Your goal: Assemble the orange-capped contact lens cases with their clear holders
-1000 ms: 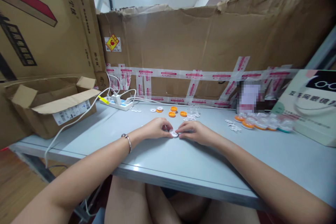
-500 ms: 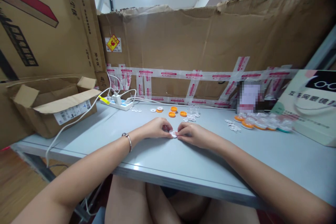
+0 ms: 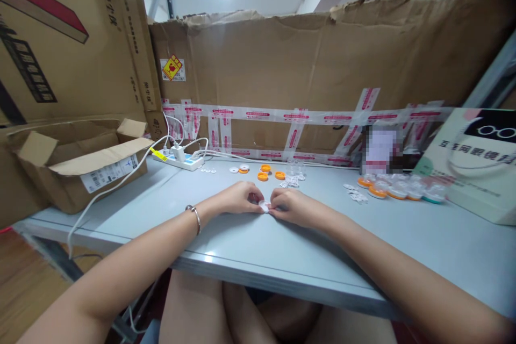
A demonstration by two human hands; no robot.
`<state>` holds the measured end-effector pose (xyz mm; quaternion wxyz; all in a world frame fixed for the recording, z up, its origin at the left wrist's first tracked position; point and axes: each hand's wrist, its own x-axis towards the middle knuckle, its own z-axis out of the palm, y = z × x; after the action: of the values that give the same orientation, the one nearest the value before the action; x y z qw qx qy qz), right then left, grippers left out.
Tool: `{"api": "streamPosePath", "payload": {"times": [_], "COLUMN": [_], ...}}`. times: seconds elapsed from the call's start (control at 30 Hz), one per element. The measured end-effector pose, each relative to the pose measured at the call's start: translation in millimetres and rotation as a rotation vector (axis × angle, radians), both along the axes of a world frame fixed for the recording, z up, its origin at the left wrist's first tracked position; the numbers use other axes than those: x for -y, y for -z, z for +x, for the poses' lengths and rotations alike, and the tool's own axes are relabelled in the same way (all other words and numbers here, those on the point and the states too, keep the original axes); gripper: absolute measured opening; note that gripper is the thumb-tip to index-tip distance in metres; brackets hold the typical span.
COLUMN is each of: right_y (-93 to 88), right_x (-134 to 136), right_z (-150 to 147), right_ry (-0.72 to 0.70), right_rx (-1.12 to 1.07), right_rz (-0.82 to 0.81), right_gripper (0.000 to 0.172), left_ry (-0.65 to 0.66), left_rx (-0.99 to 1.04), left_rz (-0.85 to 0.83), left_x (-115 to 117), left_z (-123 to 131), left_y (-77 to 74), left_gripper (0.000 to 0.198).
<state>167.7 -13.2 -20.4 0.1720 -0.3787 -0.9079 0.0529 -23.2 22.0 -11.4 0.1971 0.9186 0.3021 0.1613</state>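
Observation:
A small round white disc (image 3: 264,206) lies between my two hands, low over the middle of the table (image 3: 242,236). My left hand (image 3: 242,197) pinches its left edge with thumb and fingertips. From the other side, the closed fingers of my right hand (image 3: 288,204) hold its right edge. The disc's fine detail is too small to make out. Just behind it are several orange rings (image 3: 263,176) and loose flat white pieces (image 3: 289,184). A white disc (image 3: 244,167) rests on an orange ring to the left of these.
Clear domes on orange and teal bases (image 3: 397,188) stand at the right, beside more white pieces (image 3: 355,193) and a pale paper bag (image 3: 475,172). A power strip (image 3: 183,160) with cables and an opened carton (image 3: 80,166) are at the left. Tall cardboard (image 3: 258,64) closes off the back.
The fingers of my right hand have shifted slightly on the disc, and more of its white face shows. The whole view has moved a little; my left hand keeps its hold.

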Motion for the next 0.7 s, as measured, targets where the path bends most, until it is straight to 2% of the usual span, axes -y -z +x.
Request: {"api": "streamPosePath", "payload": {"times": [0.3,0.57,0.7], "right_y": [3.4,5.8,8.0], "right_x": [-4.2,-6.8,-6.1], "right_z": [6.2,8.5,6.0], "right_ry": [0.048,0.060,0.093], "right_rx": [-0.224,-0.303,-0.325], "right_rz": [-0.145,-0.198,-0.164], "right_gripper": [0.016,0.018,0.016], "left_ry": [-0.042,-0.049,-0.088], "left_rx": [0.012,0.060,0.133], "left_rz": [-0.046,-0.081,-0.088], "left_x": [2.5,1.2,6.8], "left_z": [0.5,-1.1,3.4], "left_y": [-3.3,-4.8,-8.0], "left_gripper": [0.034,0.035,0.020]}}
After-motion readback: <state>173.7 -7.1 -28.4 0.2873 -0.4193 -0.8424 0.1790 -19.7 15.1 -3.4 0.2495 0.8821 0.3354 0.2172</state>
